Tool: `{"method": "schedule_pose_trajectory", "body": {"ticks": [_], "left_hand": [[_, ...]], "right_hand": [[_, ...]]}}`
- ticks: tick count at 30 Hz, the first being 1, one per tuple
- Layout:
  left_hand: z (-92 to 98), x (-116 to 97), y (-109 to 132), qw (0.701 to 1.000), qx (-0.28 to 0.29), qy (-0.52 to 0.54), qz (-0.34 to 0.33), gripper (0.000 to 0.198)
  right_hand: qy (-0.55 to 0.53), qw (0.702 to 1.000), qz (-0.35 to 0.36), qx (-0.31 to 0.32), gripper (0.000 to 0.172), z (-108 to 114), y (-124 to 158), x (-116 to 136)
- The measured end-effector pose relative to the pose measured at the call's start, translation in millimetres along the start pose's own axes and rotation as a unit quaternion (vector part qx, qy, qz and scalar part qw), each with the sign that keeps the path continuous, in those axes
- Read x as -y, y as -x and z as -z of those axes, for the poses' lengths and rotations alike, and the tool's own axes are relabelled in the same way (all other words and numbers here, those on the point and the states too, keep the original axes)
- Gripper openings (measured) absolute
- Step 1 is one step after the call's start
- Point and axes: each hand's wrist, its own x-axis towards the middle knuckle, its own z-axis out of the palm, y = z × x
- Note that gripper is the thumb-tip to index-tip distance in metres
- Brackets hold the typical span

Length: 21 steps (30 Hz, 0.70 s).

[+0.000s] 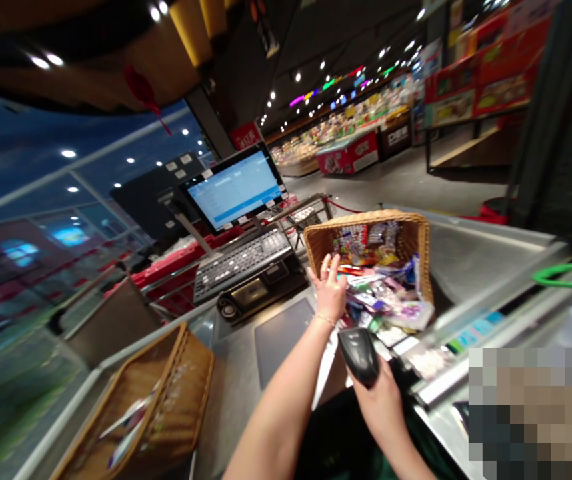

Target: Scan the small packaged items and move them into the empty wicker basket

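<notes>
Gripping a black, rounded handheld barcode scanner [359, 355] in the closed grip of the right hand [379, 403], the person is pointing its long axis forward toward colourful plastic snack packets [389, 300] spilling from a tilted woven wicker basket [366, 220] on a brushed-steel desk [481, 260]. The left hand [330, 289] is nearer the packets, its grip spreading wide; whether it is touching them is impossible to tell.

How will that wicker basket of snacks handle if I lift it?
The wicker basket is likely light for its size, since it seems to hold mostly thin snack packets. Those packets spill over its near edge by the left hand, so they'd probably slide out if it tips.
</notes>
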Motion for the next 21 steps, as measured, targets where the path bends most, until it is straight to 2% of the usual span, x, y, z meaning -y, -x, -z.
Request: {"method": "schedule_pose_trajectory", "body": {"ticks": [4,7,11,14,18,21], "left_hand": [[1.0,11.1,10.1,1.000,0.014,-0.007,-0.005,0.021],[1.4,14.2,17.6,0.999,0.047,0.012,-0.013,0.010],[1.2,16.3,27.7,0.994,0.068,0.084,-0.012,0.025],[1.1,16.8,30.2,0.986,0.088,0.143,-0.008,0.017],[0.5,14.2,24.2,0.982,0.092,0.160,0.044,0.006],[1.1,10.1,15.9,0.978,0.085,0.161,0.104,0.013]], "right_hand": [[0.004,1.000,-0.001,0.009,0.060,-1.5,0.8,-0.5],[0.009,1.000,-0.002,0.012,0.061,-2.6,1.3,-1.8],[0.013,1.000,-0.003,0.012,0.061,-4.1,1.5,-4.5],[0.014,1.000,-0.002,0.011,0.058,-5.1,1.8,-6.7],[0.014,1.000,0.002,0.012,0.054,-5.7,2.7,-8.1],[0.012,1.000,0.005,0.012,0.053,-5.1,3.5,-7.5]]}}
